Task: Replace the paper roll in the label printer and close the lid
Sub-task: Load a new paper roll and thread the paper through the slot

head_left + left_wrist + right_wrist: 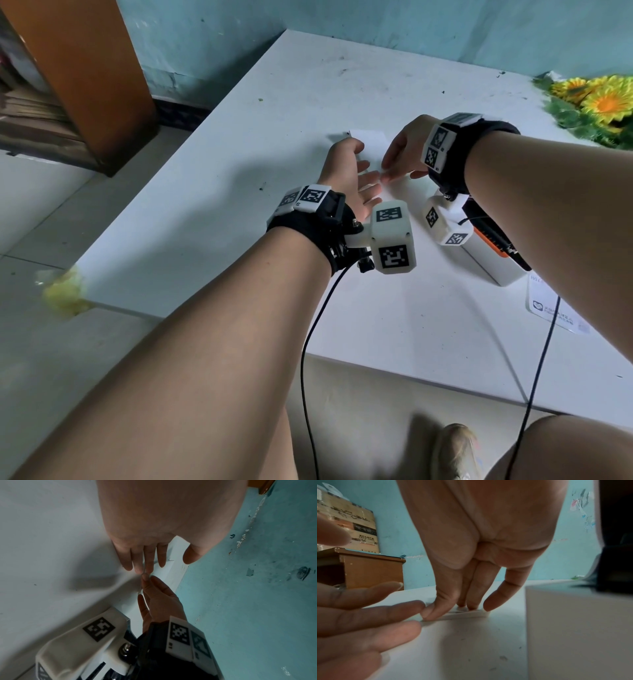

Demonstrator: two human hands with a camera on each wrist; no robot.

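Observation:
A thin flat stack of white label paper (368,140) lies on the white table (239,205). My right hand (394,168) points down onto it; its thumb and fingertips (471,605) touch the stack (467,614), fingers nearly straight. My left hand (368,181) hovers just left of it, palm turned up and fingers (393,609) straight, holding nothing; the two hands' fingertips almost meet (145,573). The white label printer (486,263) with orange trim stands under my right wrist and is partly hidden; its side (573,628) fills the right of the right wrist view.
A white printed card (551,308) lies at the table's right edge. Artificial sunflowers (596,106) sit at the back right. A brown wooden cabinet (85,78) stands left of the table. Black cables (308,342) hang from both wrists over the front edge.

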